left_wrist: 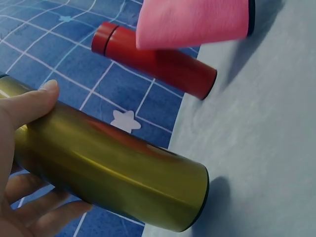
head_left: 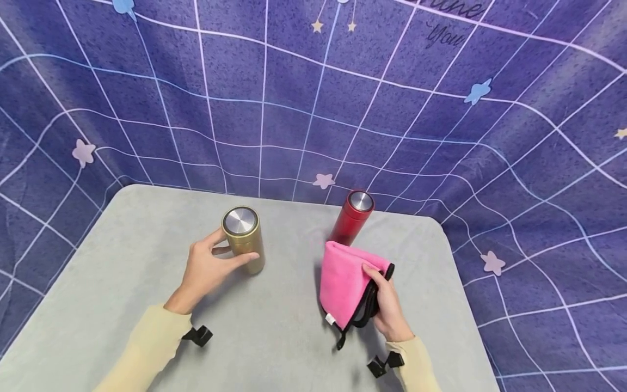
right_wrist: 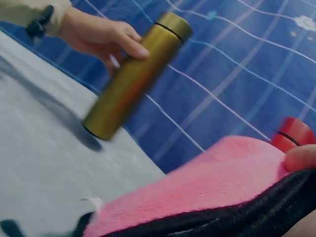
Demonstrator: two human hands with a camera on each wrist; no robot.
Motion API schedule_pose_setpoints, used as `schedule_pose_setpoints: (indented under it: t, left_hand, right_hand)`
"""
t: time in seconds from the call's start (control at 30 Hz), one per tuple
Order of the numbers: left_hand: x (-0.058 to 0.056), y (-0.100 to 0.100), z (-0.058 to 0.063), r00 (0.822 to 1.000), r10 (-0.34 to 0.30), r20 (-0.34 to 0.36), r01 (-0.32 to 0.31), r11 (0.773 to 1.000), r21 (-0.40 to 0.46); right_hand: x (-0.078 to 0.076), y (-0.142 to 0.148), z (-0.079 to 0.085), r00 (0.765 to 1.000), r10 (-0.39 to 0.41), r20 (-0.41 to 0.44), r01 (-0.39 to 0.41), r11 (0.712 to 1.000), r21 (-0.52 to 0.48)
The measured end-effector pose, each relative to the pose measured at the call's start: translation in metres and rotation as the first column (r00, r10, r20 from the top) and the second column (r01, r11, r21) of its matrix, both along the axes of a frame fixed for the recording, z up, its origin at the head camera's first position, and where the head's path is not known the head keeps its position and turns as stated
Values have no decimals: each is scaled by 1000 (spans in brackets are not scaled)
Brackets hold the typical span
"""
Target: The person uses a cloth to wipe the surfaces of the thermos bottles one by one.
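Observation:
My left hand [head_left: 208, 267] grips a gold thermos bottle [head_left: 253, 250] with a silver-topped lid, thumb on one side and fingers round the other. The bottle stands roughly upright in the head view, and its shadow lies just beyond its base in the left wrist view [left_wrist: 128, 168]. In my right hand [head_left: 389, 307] is a folded pink cloth [head_left: 343, 277] with black edging, a dark underside and a small white tag, pinched between thumb and fingers. Behind the cloth a red thermos bottle [head_left: 350, 220] stands on the table, its lower part hidden by the cloth in the head view.
A pale grey table [head_left: 289, 332] with rounded far corners lies under both hands. Right behind its far edge hangs a blue-purple curtain [head_left: 294, 125] with a grid and star print. Black wrist mounts [head_left: 198, 336] sit on both cuffs.

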State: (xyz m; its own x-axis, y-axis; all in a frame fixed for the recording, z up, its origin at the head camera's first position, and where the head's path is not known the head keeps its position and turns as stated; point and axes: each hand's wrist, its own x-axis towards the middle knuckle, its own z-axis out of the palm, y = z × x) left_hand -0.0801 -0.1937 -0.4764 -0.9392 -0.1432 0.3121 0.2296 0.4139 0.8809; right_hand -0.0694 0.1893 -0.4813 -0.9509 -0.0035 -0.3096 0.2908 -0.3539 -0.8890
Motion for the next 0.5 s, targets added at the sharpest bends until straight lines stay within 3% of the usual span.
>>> schedule_pose_setpoints:
  t: [0.4,0.5]
  left_hand:
    - [-29,-10,1,999,0,45,-1,1000,21]
    - [-37,-10,1,997,5,71,-6,1000,19]
  right_hand:
    - [-30,76,12,1000,1,12,-2,997,81]
    - [-42,90,13,1000,-17,-6,17,987,162]
